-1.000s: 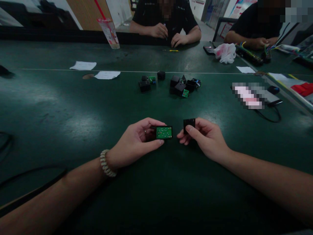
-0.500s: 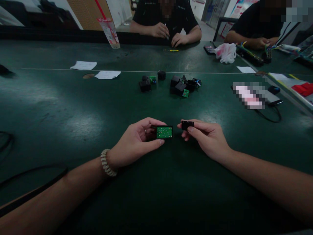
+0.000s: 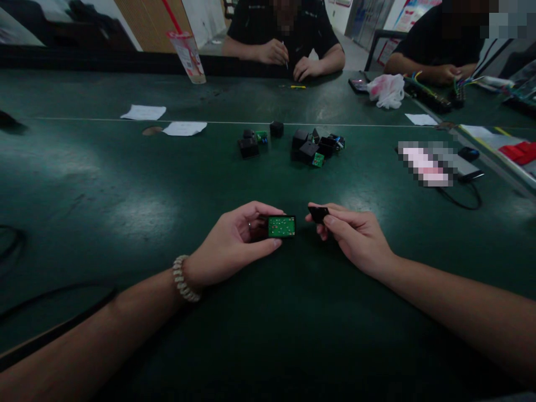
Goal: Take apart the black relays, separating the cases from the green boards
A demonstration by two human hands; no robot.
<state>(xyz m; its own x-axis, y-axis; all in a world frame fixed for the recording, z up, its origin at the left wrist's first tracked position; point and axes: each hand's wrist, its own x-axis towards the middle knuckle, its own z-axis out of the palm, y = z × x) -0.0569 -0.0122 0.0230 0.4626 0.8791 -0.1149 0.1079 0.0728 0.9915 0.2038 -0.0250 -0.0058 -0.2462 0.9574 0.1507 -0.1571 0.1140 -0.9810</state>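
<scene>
Between the thumb and fingers of my left hand (image 3: 237, 234) is a small black case with a green circuit board (image 3: 282, 226) in it, the board's soldered face towards me. My right hand (image 3: 358, 234) pinches a thin black plastic plate (image 3: 318, 214), which is tilted and apart from the case, a little to its right. Both hands are above the green table (image 3: 268, 335). The fingertips behind the case are partly hidden.
Farther off lie several black boxes (image 3: 309, 149) and small green boards (image 3: 318, 160). Paper slips (image 3: 185, 128), a cup with a red straw (image 3: 188, 58), a plastic bag (image 3: 387, 90) and a cable (image 3: 464, 201) are around. Two people sit across the table.
The black plate in my right hand has turned and tilted, shifting slightly left. My left hand and the case with the board stay in place.
</scene>
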